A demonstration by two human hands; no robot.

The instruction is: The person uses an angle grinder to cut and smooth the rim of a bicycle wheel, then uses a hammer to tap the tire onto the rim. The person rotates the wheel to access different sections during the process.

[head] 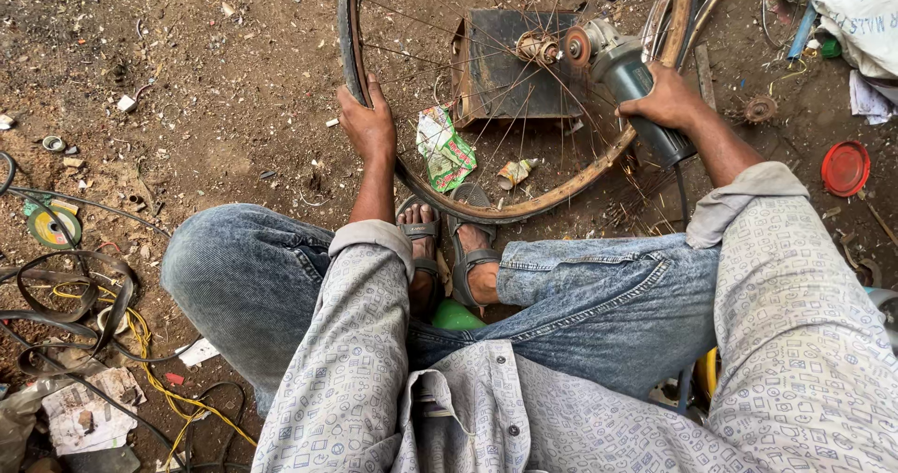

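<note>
A rusty bicycle wheel [524, 206] with thin spokes stands on the dirt in front of my sandalled feet. My left hand [368, 125] grips its rim on the left side. My right hand [666, 101] holds a grey angle grinder [625, 72] by its body. The grinder's disc [575, 46] sits among the spokes next to the wheel hub [537, 46]. A dark metal box [510, 66] lies under the hub. My knees in blue jeans are bent to either side.
Black cables and a yellow wire [84, 295] lie tangled at the left with a tape roll [53, 226]. A red lid [845, 168] and white sacks [861, 10] are at the right. A crumpled green wrapper [447, 147] lies inside the wheel.
</note>
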